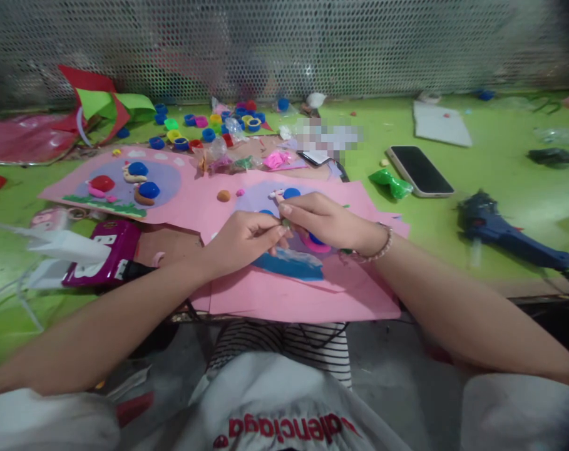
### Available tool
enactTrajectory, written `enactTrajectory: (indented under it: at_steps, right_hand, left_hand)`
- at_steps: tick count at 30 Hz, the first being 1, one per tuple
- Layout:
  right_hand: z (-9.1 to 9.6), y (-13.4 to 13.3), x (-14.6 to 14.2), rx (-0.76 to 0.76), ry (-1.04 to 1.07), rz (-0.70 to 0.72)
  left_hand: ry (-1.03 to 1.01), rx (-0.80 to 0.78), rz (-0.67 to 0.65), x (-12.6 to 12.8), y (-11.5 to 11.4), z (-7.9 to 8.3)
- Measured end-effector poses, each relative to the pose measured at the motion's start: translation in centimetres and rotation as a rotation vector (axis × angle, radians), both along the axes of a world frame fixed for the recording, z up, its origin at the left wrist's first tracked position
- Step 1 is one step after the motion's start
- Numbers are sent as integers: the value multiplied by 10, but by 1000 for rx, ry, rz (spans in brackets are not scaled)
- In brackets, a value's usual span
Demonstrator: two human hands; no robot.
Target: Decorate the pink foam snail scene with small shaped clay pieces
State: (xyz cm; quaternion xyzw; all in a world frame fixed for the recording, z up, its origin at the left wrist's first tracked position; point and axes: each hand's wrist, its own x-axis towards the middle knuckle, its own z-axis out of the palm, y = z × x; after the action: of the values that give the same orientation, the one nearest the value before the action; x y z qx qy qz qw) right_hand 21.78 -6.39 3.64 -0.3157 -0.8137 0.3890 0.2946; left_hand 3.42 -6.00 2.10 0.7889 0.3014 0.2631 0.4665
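My left hand (244,241) and my right hand (328,220) meet over a pink craft sheet (293,294). Both pinch the same small greenish piece (285,222), too small to name. The sheet carries a lilac circle with a blue bottle cap (292,193), a pink ring with a blue centre (316,242) under my right hand, and a blue patch (291,264). An orange clay ball (223,195) lies on the sheet left of my hands. My right wrist wears a bead bracelet (380,250).
A second pink craft board (119,181) with red and blue caps lies at the left. Several coloured bottle caps (209,122) are scattered behind it. A phone (419,170), a green wrapper (390,183), a blue glue gun (509,235) and a magenta box (106,254) rest on the green table.
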Motion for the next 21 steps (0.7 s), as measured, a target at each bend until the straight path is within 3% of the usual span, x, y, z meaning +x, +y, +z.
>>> enactTrajectory:
  at_steps: [5, 10, 14, 21]
  right_hand:
    - [1, 1, 2, -5, -100, -37]
    - [-2, 2, 3, 99, -138, -83]
    - [-2, 3, 4, 157, -122, -27]
    - [-2, 0, 2, 39, 10, 45]
  left_hand:
    - [22, -23, 68, 1, 1, -1]
    - [-47, -71, 66, 2, 0, 1]
    - [-88, -148, 42, 1, 1, 3]
    - [-66, -156, 28, 0, 5, 4]
